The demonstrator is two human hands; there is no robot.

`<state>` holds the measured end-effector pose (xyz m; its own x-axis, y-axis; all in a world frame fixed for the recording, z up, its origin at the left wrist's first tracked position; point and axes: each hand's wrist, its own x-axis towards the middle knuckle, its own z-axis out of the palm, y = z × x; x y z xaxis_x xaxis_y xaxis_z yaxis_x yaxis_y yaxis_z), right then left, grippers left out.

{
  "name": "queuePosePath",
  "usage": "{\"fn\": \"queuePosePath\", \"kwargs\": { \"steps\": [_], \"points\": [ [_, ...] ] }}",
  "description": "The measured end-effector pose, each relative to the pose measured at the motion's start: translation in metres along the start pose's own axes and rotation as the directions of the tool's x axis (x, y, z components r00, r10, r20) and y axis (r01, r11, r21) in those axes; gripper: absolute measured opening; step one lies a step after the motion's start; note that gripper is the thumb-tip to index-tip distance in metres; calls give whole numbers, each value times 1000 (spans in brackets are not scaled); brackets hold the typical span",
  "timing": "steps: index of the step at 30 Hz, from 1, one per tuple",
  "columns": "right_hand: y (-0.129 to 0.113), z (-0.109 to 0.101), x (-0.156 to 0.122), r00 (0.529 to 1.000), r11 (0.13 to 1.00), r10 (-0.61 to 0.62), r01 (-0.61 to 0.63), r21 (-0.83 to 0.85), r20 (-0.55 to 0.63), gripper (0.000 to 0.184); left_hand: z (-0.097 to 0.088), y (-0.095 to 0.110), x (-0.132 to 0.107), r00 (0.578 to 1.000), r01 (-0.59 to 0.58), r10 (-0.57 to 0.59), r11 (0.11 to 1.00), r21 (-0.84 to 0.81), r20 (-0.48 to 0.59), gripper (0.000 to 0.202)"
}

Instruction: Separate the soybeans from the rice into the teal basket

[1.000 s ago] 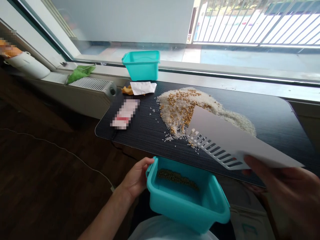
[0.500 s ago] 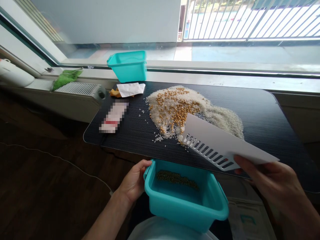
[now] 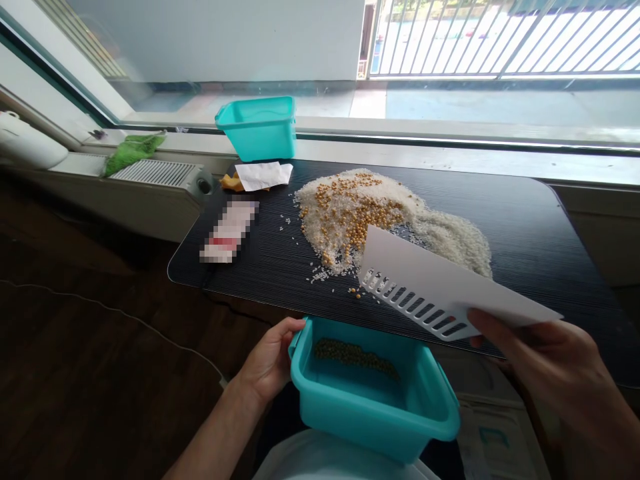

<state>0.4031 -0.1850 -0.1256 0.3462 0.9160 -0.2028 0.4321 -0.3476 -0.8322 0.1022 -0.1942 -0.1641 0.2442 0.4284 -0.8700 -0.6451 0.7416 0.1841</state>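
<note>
My left hand [image 3: 273, 357] grips the left rim of a turquoise plastic bin [image 3: 370, 407], held just below the table's front edge. Inside the bin lies a band of small greenish-brown grains or peas [image 3: 355, 355]. With my right hand [image 3: 540, 353] I hold a flat white plastic panel [image 3: 425, 273] by its right end; a row of slots runs along its lower edge. The panel's left end stands at the near side of a heap of white rice [image 3: 350, 183], where yellow peas [image 3: 370, 217] are mixed in. Part of the heap is hidden behind the panel.
On the black table [image 3: 260, 267] lie a blurred flat pink item [image 3: 230, 230] and a white paper [image 3: 264, 176] over something yellow. A second turquoise bin [image 3: 260, 130] stands at the back by the window. A radiator [image 3: 160, 175] with a green cloth [image 3: 133, 155] is at left.
The panel's left end has shifted slightly left, and a few yellow peas now lie apart at the heap's front edge. My left hand and the bin keep nearly the same place.
</note>
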Motion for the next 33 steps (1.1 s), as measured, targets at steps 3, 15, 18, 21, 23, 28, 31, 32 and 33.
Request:
{"fn": "queuePosePath", "kwargs": {
  "steps": [3,15,18,21,23,28,31,32,33],
  "points": [
    [0,-3,-2,1000,1000,12,-12,20,-1,27,-1,1,0,1000,8,-8,1000,9,-2,31],
    [-17,20,-6,967,986,-157,144,78,198,23,-9,6,0,1000,-24,24,999,29,6,29],
    [-15,31,1,909,964,-263,239,113,323,25,-14,10,-1,999,-48,48,998,34,1,25],
    [-13,36,4,860,946,-323,301,118,396,20,-18,14,-4,997,-71,72,997,40,-19,24],
    [-14,35,3,832,941,-335,322,108,443,16,-19,15,-5,996,-82,83,996,40,-26,25],
    [-19,25,1,895,957,-286,284,57,343,24,-20,15,-3,995,-102,103,994,27,-17,24],
    [-24,29,1,952,977,-214,212,34,218,33,-25,19,-4,993,-117,118,993,30,-21,21],
    [-25,33,1,959,980,-199,194,43,200,33,-28,23,-6,991,-130,131,991,32,-29,20],
    [-27,39,0,958,980,-197,188,62,208,31,-31,27,-8,988,-149,150,988,32,-41,20]
  ]
}}
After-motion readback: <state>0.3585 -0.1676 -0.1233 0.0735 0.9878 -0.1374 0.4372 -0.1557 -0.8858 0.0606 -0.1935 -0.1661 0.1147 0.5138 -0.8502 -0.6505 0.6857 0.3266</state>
